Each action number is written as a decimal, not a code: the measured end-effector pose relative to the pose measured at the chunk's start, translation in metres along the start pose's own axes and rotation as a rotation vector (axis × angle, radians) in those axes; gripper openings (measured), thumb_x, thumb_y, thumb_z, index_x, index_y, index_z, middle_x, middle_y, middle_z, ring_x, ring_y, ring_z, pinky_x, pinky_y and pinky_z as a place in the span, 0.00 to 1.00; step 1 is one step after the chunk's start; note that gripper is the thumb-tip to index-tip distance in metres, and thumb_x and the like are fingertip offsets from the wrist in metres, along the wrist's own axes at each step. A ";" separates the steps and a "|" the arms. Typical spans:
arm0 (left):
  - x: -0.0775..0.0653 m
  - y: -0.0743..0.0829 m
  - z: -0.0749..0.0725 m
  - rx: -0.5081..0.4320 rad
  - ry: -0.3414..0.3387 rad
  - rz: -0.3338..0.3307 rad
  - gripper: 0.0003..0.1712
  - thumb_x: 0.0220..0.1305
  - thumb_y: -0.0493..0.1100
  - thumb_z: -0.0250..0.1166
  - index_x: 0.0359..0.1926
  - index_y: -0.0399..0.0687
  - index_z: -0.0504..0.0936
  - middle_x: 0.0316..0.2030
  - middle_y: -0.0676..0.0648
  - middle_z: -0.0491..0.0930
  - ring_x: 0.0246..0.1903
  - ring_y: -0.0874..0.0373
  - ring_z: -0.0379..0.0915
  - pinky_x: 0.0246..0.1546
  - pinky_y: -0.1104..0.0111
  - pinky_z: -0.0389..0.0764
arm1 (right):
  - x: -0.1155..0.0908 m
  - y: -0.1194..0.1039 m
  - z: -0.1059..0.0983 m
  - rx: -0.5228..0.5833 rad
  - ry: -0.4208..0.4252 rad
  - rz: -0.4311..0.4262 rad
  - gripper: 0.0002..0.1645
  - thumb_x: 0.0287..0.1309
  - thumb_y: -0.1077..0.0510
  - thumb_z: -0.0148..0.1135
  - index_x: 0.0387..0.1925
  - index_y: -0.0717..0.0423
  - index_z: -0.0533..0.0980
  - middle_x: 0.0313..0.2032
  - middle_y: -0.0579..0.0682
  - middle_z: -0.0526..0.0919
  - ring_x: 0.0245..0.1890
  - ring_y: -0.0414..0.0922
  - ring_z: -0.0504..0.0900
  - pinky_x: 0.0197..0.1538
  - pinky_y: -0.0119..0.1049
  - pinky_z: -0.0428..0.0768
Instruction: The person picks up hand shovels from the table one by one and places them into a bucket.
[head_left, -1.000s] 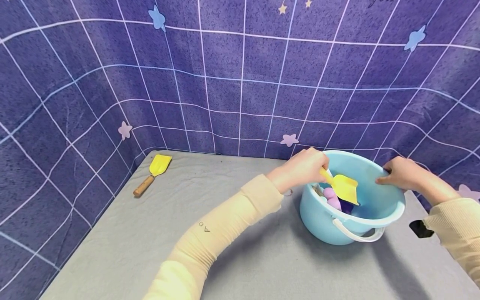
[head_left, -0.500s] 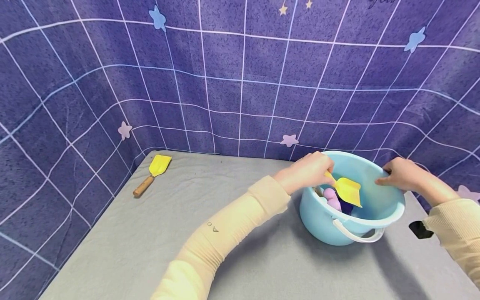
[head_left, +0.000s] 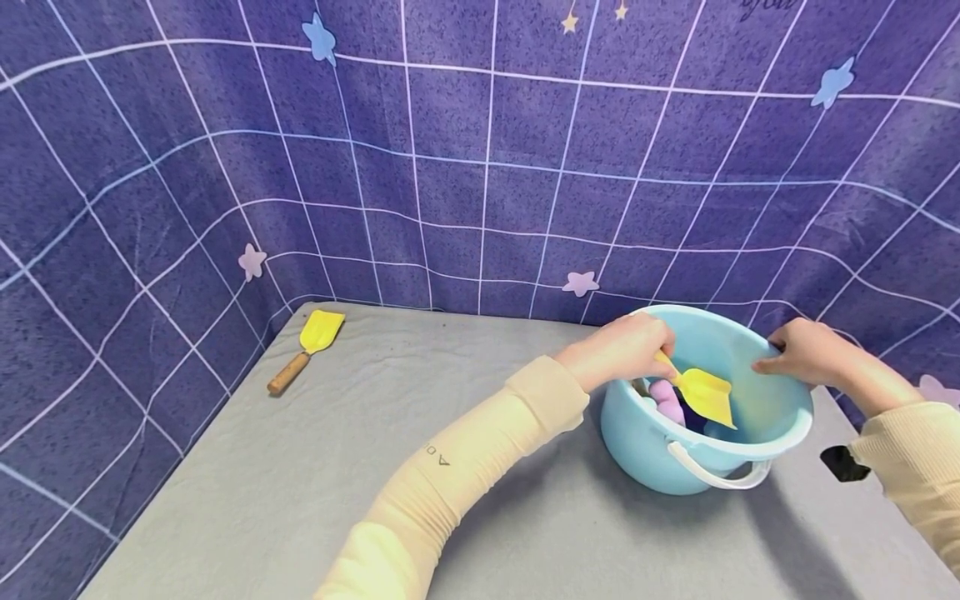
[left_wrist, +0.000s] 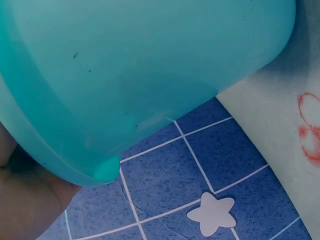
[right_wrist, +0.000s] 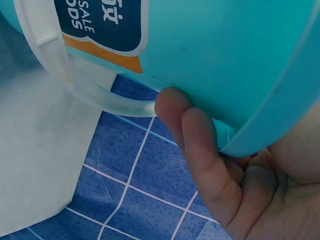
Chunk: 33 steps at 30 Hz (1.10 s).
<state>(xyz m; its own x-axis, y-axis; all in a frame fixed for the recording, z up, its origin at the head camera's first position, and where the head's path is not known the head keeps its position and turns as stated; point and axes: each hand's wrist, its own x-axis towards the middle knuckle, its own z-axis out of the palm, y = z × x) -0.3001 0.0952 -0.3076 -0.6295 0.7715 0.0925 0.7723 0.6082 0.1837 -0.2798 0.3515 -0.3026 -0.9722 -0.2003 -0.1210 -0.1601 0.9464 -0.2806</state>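
Observation:
My left hand reaches over the near-left rim of a light blue bucket and grips a small yellow shovel by its handle. The shovel's blade is inside the bucket, angled down to the right. Beside it in there lie a rounded lilac object and something dark, partly hidden by the wall. On the right, my right hand pinches the bucket's rim, thumb inside. Its fingers press the outer wall in the right wrist view. The left wrist view shows the bucket's outside, with the hand at its rim.
A second shovel with a yellow blade and wooden handle lies at the back left of the grey-covered table. A purple gridded curtain rises behind. The bucket's white handle hangs at its front.
My left hand has moved right and slightly down, bringing the yellow shovel's blade further across and lower inside the bucket. The right hand and the bucket stay in place.

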 end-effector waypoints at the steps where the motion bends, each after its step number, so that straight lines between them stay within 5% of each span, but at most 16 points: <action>1: 0.000 0.000 0.000 -0.005 -0.001 -0.002 0.10 0.57 0.52 0.67 0.34 0.53 0.83 0.30 0.60 0.78 0.32 0.66 0.70 0.37 0.79 0.68 | 0.000 0.000 0.000 0.000 0.000 0.000 0.16 0.50 0.55 0.67 0.20 0.64 0.75 0.15 0.45 0.73 0.16 0.41 0.75 0.20 0.37 0.76; 24: -0.003 -0.003 -0.002 -0.010 -0.034 0.023 0.07 0.58 0.49 0.65 0.34 0.53 0.83 0.30 0.60 0.77 0.32 0.66 0.69 0.36 0.80 0.67 | 0.001 0.000 0.000 -0.026 0.022 -0.022 0.16 0.49 0.55 0.68 0.19 0.63 0.75 0.14 0.44 0.72 0.15 0.41 0.73 0.20 0.36 0.74; 33: -0.003 -0.002 -0.001 0.052 -0.059 0.055 0.14 0.60 0.46 0.66 0.47 0.51 0.83 0.41 0.57 0.81 0.40 0.66 0.71 0.47 0.79 0.68 | 0.000 0.001 0.001 -0.017 0.016 -0.010 0.16 0.49 0.55 0.68 0.22 0.66 0.76 0.15 0.45 0.75 0.16 0.41 0.75 0.20 0.36 0.76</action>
<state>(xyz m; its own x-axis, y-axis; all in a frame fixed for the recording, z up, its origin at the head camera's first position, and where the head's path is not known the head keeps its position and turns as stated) -0.3001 0.0917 -0.3071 -0.5812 0.8126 0.0434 0.8099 0.5723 0.1287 -0.2797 0.3525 -0.3034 -0.9732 -0.2060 -0.1025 -0.1728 0.9485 -0.2655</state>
